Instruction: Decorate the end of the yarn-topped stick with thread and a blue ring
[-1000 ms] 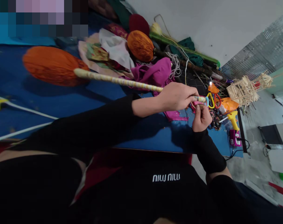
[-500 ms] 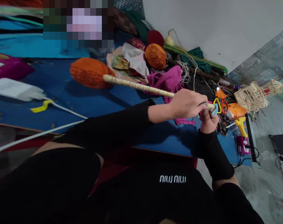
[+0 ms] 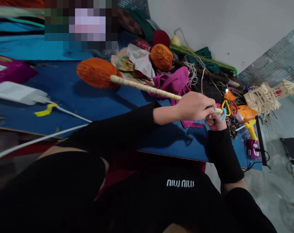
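Note:
A long stick (image 3: 147, 88) wrapped in a yellow-and-white band slants over the blue table. My left hand (image 3: 195, 105) is closed around it towards its right end. The stick's left tip overlaps a gathered orange cloth ball (image 3: 95, 72); whether they are joined, I cannot tell. Close against the stick's right end, my right hand (image 3: 216, 121) has its fingers curled in. A light-blue loop (image 3: 223, 115) shows at that hand, between it and the stick end. What the right fingers hold is hidden. Magenta cloth (image 3: 172, 81) lies just behind my left hand.
Yellow and red scissor handles (image 3: 226, 108), a yellow glue gun (image 3: 251, 129) and a magenta box (image 3: 253, 148) lie right. A second orange ball (image 3: 161, 57) and a stick structure (image 3: 263, 98) stand behind. A white charger (image 3: 18, 93) with its cable lies left.
My right fingers have curled in more beneath the stick's end. The stick's left tip and the orange ball have shifted slightly right and up in view. My left hand keeps its grip.

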`<action>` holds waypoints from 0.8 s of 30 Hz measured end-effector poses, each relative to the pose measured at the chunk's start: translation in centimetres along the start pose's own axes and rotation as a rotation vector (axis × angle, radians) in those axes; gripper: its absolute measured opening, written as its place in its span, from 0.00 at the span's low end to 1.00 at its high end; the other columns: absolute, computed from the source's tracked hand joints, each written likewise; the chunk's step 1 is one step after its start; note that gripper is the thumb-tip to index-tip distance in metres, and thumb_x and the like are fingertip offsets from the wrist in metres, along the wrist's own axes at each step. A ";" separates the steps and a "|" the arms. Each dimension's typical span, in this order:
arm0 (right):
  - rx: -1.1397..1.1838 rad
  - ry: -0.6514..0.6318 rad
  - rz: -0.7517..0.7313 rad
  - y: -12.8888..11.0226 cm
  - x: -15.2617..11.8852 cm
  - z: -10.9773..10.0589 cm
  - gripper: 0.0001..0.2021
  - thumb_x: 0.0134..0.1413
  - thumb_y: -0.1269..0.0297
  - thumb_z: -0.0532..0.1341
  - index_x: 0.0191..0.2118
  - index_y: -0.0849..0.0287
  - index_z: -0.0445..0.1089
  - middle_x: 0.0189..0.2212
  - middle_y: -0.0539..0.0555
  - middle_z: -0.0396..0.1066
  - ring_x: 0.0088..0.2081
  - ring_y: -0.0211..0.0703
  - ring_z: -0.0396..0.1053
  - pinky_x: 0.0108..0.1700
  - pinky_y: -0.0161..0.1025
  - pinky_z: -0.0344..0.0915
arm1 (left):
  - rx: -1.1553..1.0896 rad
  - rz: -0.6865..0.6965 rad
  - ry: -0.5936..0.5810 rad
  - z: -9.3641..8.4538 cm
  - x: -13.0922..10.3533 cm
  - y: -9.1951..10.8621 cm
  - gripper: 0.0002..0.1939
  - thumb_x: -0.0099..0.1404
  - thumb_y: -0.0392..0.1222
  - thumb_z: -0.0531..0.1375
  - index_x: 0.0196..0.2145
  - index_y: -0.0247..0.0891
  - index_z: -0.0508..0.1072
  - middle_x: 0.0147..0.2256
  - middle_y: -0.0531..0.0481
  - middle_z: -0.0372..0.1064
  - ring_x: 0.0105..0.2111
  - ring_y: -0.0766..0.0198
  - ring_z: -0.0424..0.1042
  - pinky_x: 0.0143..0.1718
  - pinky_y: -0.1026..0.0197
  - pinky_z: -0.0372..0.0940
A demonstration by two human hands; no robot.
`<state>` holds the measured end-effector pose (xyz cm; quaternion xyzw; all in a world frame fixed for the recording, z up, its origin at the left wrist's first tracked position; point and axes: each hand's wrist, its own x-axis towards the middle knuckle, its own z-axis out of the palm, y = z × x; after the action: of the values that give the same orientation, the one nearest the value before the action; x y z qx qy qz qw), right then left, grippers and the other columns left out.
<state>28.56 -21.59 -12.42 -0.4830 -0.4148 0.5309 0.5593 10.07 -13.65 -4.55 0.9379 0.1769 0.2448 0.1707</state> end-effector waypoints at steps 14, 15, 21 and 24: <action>0.021 0.259 0.034 -0.4 0.2 0.3 0.24 0.48 0.47 0.72 0.22 0.54 0.59 0.16 0.42 0.54 0.16 0.30 0.50 0.17 0.33 0.53 | -0.035 -0.065 -0.355 0.8 0.2 -0.4 0.18 0.72 0.45 0.53 0.45 0.40 0.83 0.40 0.48 0.82 0.35 0.61 0.75 0.33 0.61 0.53; -0.006 0.261 0.017 -0.4 0.0 0.4 0.24 0.48 0.46 0.73 0.22 0.54 0.60 0.16 0.42 0.55 0.17 0.30 0.51 0.18 0.33 0.55 | -0.036 -0.068 -0.360 0.9 0.2 -0.4 0.18 0.72 0.45 0.54 0.44 0.40 0.84 0.38 0.48 0.82 0.34 0.62 0.75 0.32 0.61 0.53; -0.187 0.251 -0.127 -0.7 -0.6 0.9 0.27 0.51 0.41 0.70 0.21 0.55 0.60 0.17 0.43 0.56 0.19 0.30 0.53 0.23 0.34 0.56 | -0.145 -0.030 -0.420 1.3 0.5 -1.0 0.16 0.69 0.43 0.55 0.36 0.39 0.83 0.28 0.51 0.78 0.26 0.65 0.68 0.30 0.62 0.52; -0.339 0.235 -0.211 -1.0 -0.7 0.9 0.28 0.54 0.38 0.67 0.20 0.55 0.60 0.17 0.43 0.55 0.20 0.31 0.52 0.24 0.35 0.54 | -0.193 0.002 -0.459 1.6 0.6 -1.5 0.15 0.68 0.44 0.55 0.33 0.40 0.82 0.25 0.52 0.77 0.24 0.67 0.67 0.28 0.63 0.52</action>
<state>27.83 -22.22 -11.23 -0.5825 -0.4782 0.3325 0.5670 11.04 -12.40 -6.23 0.9484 0.1085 0.0415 0.2951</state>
